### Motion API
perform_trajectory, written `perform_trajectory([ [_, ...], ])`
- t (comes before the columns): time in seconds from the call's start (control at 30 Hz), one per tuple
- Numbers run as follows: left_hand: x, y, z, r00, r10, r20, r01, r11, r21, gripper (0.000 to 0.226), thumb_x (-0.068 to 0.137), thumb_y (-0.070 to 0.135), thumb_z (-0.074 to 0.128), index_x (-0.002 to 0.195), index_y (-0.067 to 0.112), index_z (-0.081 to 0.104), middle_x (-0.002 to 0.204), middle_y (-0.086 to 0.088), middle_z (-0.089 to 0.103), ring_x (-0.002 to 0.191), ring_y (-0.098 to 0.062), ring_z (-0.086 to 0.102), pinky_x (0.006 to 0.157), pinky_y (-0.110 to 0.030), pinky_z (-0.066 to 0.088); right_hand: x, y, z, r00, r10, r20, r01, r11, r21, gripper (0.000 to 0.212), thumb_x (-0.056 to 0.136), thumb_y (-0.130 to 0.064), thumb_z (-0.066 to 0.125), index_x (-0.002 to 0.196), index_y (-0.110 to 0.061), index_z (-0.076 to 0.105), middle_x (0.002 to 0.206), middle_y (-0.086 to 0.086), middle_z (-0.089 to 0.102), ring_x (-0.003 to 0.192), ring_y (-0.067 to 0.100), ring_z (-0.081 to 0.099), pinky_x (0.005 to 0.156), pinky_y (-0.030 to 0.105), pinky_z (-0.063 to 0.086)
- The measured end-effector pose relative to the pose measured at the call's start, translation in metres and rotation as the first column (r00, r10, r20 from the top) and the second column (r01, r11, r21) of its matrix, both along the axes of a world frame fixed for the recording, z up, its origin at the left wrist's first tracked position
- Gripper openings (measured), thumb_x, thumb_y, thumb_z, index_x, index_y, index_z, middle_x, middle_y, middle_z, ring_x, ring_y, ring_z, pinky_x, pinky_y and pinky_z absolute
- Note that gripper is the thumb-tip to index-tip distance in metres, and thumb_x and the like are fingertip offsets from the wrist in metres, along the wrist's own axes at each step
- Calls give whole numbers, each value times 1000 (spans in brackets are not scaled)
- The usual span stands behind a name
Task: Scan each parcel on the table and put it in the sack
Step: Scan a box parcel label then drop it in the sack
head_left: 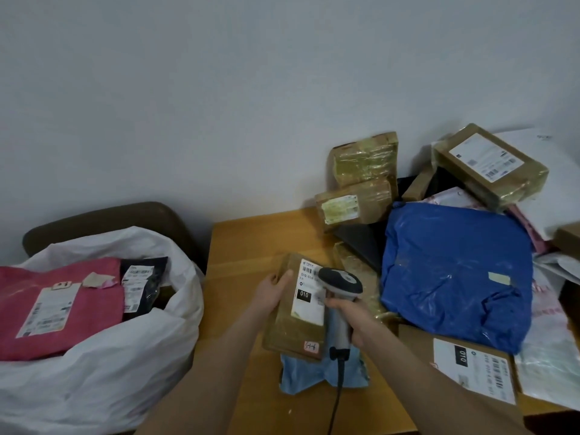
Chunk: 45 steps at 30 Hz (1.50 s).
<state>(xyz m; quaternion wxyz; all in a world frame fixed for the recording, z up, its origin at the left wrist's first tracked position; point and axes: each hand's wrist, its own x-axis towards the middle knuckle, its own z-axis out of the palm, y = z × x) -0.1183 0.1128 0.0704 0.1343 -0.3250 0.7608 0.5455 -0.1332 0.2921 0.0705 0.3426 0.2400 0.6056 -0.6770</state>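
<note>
My left hand (272, 293) grips the left edge of a brown cardboard parcel (287, 328) with a white label, held just above the wooden table (238, 246). My right hand (353, 318) grips the handle of a grey and black barcode scanner (340, 282), whose head sits over the parcel's label. The scanner's cable hangs down toward the table's front edge. To the left, the white sack (103, 372) stands open on a chair, with a pink parcel (62, 306) and a black parcel (144, 282) inside it.
A light blue mailer (317, 375) lies under the held parcel. Right of it sit a large blue bag parcel (455, 271), a flat labelled box (470, 375), several taped brown boxes (361, 180) against the wall and white mailers at the far right.
</note>
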Motion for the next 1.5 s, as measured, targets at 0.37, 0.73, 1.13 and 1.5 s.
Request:
perform_trajectory([
  [0.37, 14, -26, 14, 982, 173, -73, -156, 968, 198, 46, 88, 8, 67, 131, 3, 51, 107, -6, 66, 88, -19, 66, 64, -29, 54, 18, 0, 39, 973, -70, -218, 80, 996, 38, 10, 87, -10, 67, 96, -7, 64, 82, 8, 72, 70, 18, 68, 59, 28, 54],
  [0.73, 3, 2, 35, 951, 241, -191, -174, 935, 310, 42, 87, 2, 66, 127, 0, 52, 88, 3, 64, 73, -14, 64, 59, -26, 53, 63, 16, 102, 894, 32, -448, 49, 985, 167, 20, 85, -4, 65, 66, -3, 61, 43, 3, 58, 34, 8, 50, 39, 18, 41],
  [1.13, 0, 2, 32, 945, 257, -201, -192, 936, 295, 56, 88, 5, 66, 139, 1, 43, 120, -12, 61, 87, -21, 62, 63, -28, 50, 71, 15, 116, 901, 69, -429, 51, 964, 261, 16, 84, -6, 65, 68, -3, 63, 43, 0, 58, 34, 6, 51, 39, 18, 41],
  [1.5, 0, -5, 27, 947, 249, -203, -189, 942, 278, 55, 88, 6, 66, 138, 2, 43, 114, -7, 60, 91, -22, 63, 70, -30, 52, 75, 4, 118, 900, 83, -428, 45, 959, 281, 19, 84, -7, 64, 66, -3, 61, 46, 2, 55, 37, 9, 49, 43, 22, 42],
])
